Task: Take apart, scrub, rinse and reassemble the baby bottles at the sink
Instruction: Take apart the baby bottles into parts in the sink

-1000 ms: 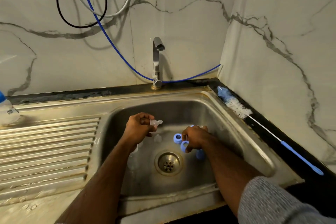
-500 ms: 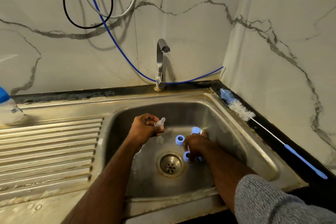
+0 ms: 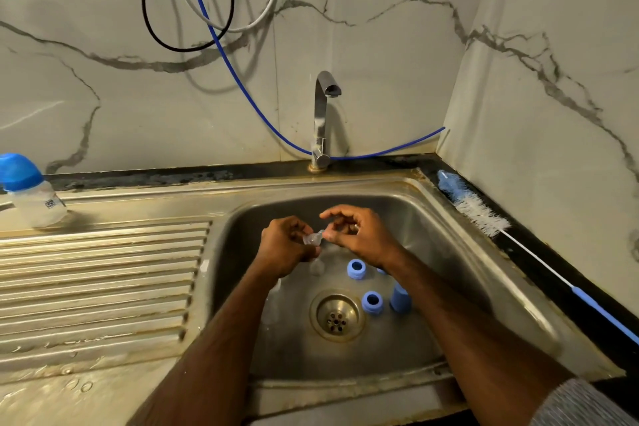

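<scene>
Assembled bottle [image 3: 33, 192]: standing upright at the far left on the sink's back ledge, blue cap on, well apart from both hands.
Drainboard [image 3: 103, 280]: lying ribbed and wet between that bottle and the basin.
Left hand [image 3: 287, 245]: hovering over the basin [image 3: 460, 252], fingers curling round the base of a clear teat [image 3: 313, 238] and holding it.
Clear teat: lying across the gap between the hands, its tip pointing right, sticking out of the left grip.
Right hand [image 3: 359, 235]: meeting the left above the basin, thumb and a fingertip pinching the teat's tip, the other fingers arching loosely above.
Forearms: reaching in from the lower edge and converging over the drain [image 3: 337, 316].
Blue rings [image 3: 357, 269]: two sitting on the basin floor, one just below the right wrist, one beside the drain.
Blue cap [image 3: 400, 297]: lying next to the nearer ring, partly under the right forearm.
Bottle brush [image 3: 484, 214]: resting on the dark counter edge at the right, bristles towards the wall.
</scene>
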Demonstrator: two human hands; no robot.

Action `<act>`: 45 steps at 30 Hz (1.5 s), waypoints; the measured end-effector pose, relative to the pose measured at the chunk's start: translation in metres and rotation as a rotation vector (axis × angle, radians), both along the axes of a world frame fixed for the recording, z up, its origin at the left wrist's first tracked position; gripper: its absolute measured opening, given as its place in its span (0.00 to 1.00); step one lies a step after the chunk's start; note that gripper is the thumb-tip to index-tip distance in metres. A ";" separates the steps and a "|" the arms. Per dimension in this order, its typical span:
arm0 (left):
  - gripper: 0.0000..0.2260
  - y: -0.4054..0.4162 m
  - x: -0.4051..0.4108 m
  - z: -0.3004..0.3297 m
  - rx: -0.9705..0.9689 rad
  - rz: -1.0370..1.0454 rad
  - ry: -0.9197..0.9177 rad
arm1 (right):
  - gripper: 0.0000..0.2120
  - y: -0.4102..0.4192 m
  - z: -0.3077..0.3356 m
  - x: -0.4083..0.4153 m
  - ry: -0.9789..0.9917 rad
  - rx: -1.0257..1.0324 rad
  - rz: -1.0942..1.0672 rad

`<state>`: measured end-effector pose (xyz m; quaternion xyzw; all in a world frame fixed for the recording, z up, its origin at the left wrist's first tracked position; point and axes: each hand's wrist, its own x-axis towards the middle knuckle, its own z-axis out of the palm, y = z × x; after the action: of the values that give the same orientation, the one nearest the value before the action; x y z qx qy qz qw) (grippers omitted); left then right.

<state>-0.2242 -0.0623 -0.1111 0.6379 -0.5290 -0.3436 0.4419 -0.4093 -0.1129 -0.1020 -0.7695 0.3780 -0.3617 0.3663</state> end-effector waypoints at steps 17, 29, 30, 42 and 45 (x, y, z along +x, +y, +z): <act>0.13 0.006 0.035 0.009 0.046 0.164 -0.320 | 0.06 0.001 0.000 0.027 0.568 -0.020 0.033; 0.09 -0.002 0.042 0.003 0.049 0.161 -0.315 | 0.07 -0.009 -0.054 0.057 0.895 0.085 0.042; 0.09 -0.003 0.042 0.003 0.045 0.158 -0.308 | 0.08 -0.010 -0.056 0.060 0.895 0.089 0.061; 0.08 0.001 0.042 0.005 0.049 0.166 -0.220 | 0.10 -0.004 -0.065 0.071 0.926 0.122 0.111; 0.06 0.004 0.041 0.007 0.031 0.184 -0.186 | 0.11 -0.004 -0.056 0.067 0.890 0.099 0.102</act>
<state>-0.1832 -0.0584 -0.1037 0.7196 -0.5015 -0.2492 0.4105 -0.3419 -0.1170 -0.1578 -0.8493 0.4772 0.0417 0.2218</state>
